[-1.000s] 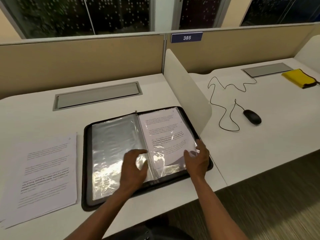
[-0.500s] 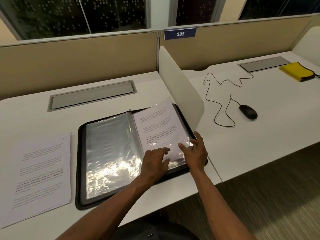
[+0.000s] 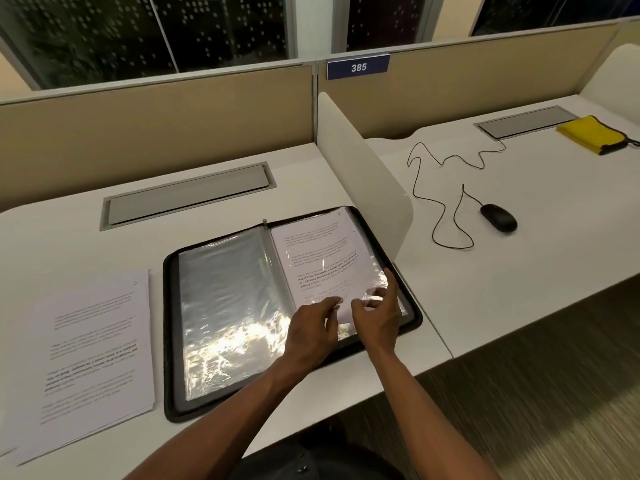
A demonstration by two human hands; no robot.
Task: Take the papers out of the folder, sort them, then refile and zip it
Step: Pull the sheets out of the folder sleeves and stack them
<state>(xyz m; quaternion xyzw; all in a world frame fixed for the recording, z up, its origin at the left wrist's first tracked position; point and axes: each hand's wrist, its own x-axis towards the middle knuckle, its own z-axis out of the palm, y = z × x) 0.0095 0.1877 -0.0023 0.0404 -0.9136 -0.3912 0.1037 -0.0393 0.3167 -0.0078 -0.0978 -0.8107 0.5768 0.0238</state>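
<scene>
At the near edge of the desk (image 3: 242, 188) we have both hands low on the right-hand page of the open folder (image 3: 169, 341), close together. Our left hand (image 3: 311, 329) lies on the plastic sleeve (image 3: 225, 289) with fingers loosely bent, one fingertip pressing on the sheet; we would call it released, pressing rather than grasping. Our right hand (image 3: 375, 318) curls its fingers and thumb at the sleeve's lower outer corner, pinching what looks like the sleeve or the printed sheet (image 3: 318, 258) inside it; which of the two we cannot tell.

We judge the step in hand to be drawing this sheet out of its sleeve. The film is thin and clings, so the next move calls for holding the sleeve down with the left hand while the right slides the paper out toward the top of the page without creasing it.

The folder lies flat, near the desk's front edge, its left-hand sleeves empty and glaring. The stack of papers (image 3: 90, 358) already removed sits just beside it toward the desk's left edge.

Farther back, a grey cable hatch (image 3: 187, 195) is set into the desk. Behind it runs a beige partition with a sign (image 3: 358, 66) reading 385. Beyond a white divider (image 3: 363, 174), the neighbouring desk carries a black mouse (image 3: 498, 218) with its looping cord and, at the far corner, a yellow cloth (image 3: 592, 133). Dark windows close the room.
</scene>
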